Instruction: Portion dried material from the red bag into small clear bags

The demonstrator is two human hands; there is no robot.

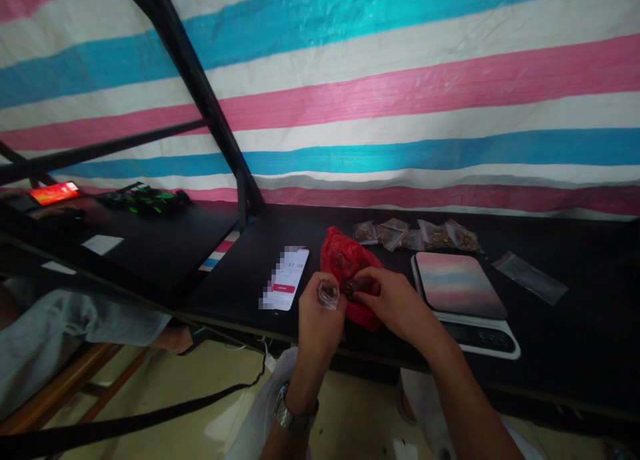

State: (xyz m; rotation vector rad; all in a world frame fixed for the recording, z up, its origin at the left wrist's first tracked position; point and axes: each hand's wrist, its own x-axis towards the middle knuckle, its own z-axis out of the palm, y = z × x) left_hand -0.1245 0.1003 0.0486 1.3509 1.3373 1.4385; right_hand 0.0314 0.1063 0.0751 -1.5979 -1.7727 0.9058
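Left hand (320, 313) is curled nearly into a fist round a small clear bag (329, 295), whose mouth stands up past the thumb. Right hand (387, 299) has its fingertips drawn together beside that mouth and seems to pinch dark pieces (349, 289), though blur hides how many. A narrow opening and a loose pinch could let bits drop outside; a tighter squeeze by the left hand might fold the mouth shut.

Under and behind the 2 hands lies the red bag (345, 255), crumpled, its lower end near the front edge of the table (560, 353). A tug from the right fingers could slump it and tip its contents toward the floor. Just right, the scale (463, 283) sits close to the right forearm, so a swinging elbow might nudge it; its display cannot be read.

To the left, the lit phone (290, 280) could catch strays. Farther back, overlapping filled packets (434, 237) might slide if brushed, and a flat clear pouch (531, 277), seemingly light, could shift in a draught.
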